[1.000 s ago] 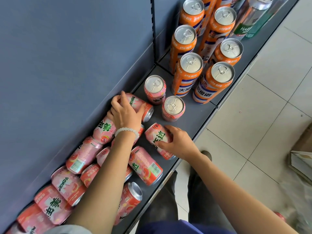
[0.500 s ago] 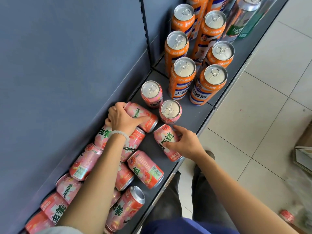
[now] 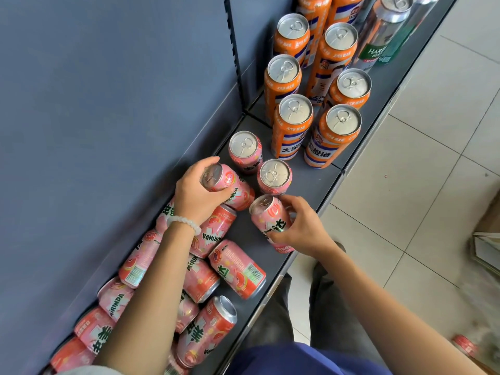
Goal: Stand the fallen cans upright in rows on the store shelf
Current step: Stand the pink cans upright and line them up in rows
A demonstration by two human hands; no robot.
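Pink cans, two hands on a grey shelf (image 3: pixel 305 185).
Left hand (image 3: pixel 198 190) grips one tilted can (image 3: pixel 230 188); right hand (image 3: pixel 303 228) grips another (image 3: pixel 270 220).

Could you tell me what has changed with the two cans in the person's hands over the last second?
Both gripped pink cans have been tipped up from lying flat: the left hand raises its Mirinda can, the right hand its can; both are tilted, not yet upright. The two standing pink cans and the orange cans stayed put.
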